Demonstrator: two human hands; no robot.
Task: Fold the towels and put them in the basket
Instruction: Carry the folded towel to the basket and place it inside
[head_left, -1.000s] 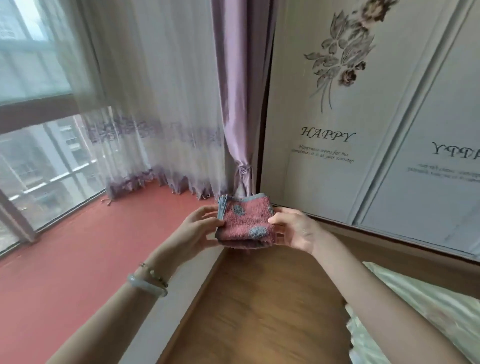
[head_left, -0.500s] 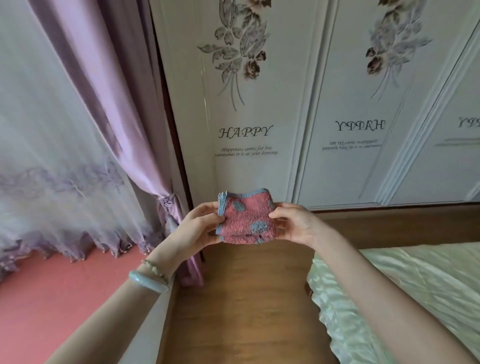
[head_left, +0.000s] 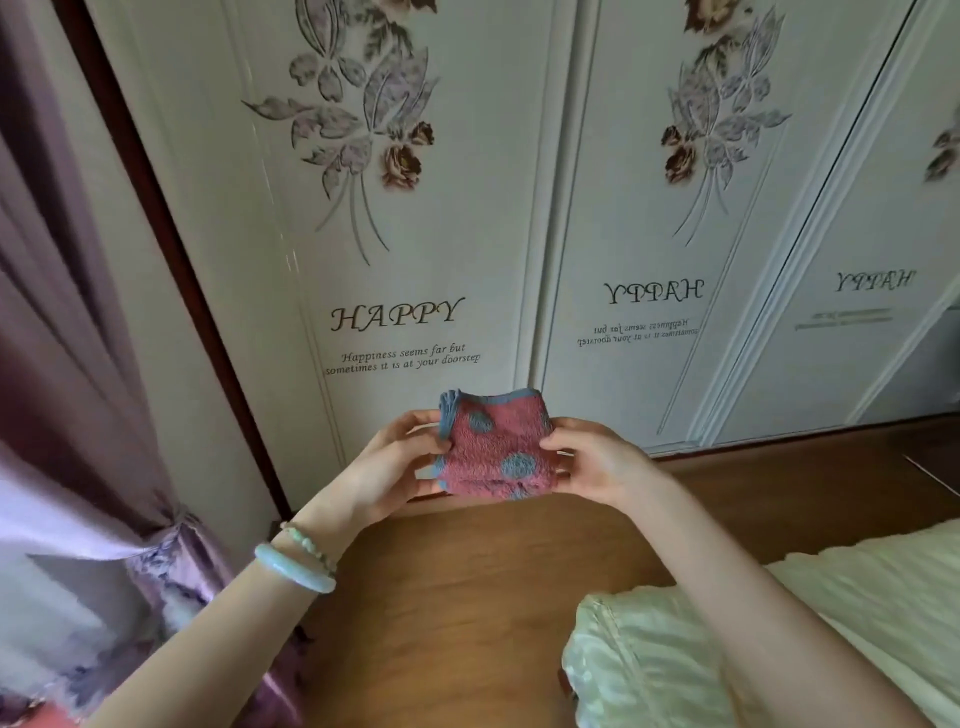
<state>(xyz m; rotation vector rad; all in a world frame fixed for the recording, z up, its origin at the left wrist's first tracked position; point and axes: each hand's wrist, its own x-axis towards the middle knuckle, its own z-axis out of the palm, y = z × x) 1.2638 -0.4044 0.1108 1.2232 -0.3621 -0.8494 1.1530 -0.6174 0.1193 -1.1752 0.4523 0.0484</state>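
The purple curtain (head_left: 78, 364) runs off the left edge, tied low down, and its lower folds are too blurred to read. The left hand (head_left: 384, 467), with a pale bracelet (head_left: 293, 569) on its wrist, pinches the left edge of the towel (head_left: 493, 452): the thumb lies on the front and the curled fingers reach behind, their tips hidden by the cloth.

The folded towel, pink with blue spots and blue trim, is held in the air in front of the wardrobe door (head_left: 415, 208), above the wooden floor (head_left: 467, 597). Its long side runs left to right, nearly level. The stacked trimmed edges bunch at the upper left corner, and the rounded fold faces the person.

The right hand (head_left: 597, 467) grips the right edge, thumb on top, the other fingers tucked under and out of sight. The pale bedding (head_left: 727, 649) is cut off at the lower right.
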